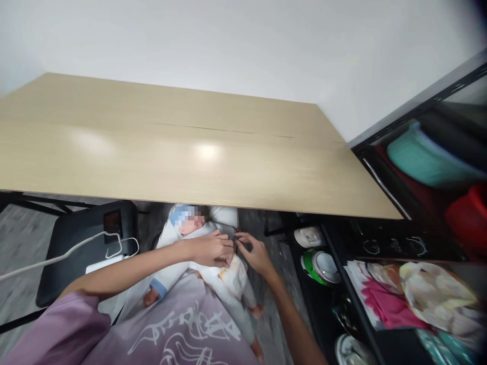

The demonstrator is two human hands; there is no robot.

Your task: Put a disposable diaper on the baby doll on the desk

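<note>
A small figure, a doll or a person, I cannot tell which, lies across my lap in white clothes with blue cuffs and a blue-and-white cap. My left hand rests over its chest, fingers bent together near the clothing's edge. Facing it, my right hand pinches thumb and forefinger at a small dark spot by the figure's side. What either hand grips is too small to make out. Below my fingers shows a white diaper with an orange-yellow mark. The figure's bare feet hang to the right.
A wooden tabletop spans the view ahead, just above the figure's head. On the left stands a black chair with a white cable. A black shelf at right holds bowls, cloths, a teal basin and a red container.
</note>
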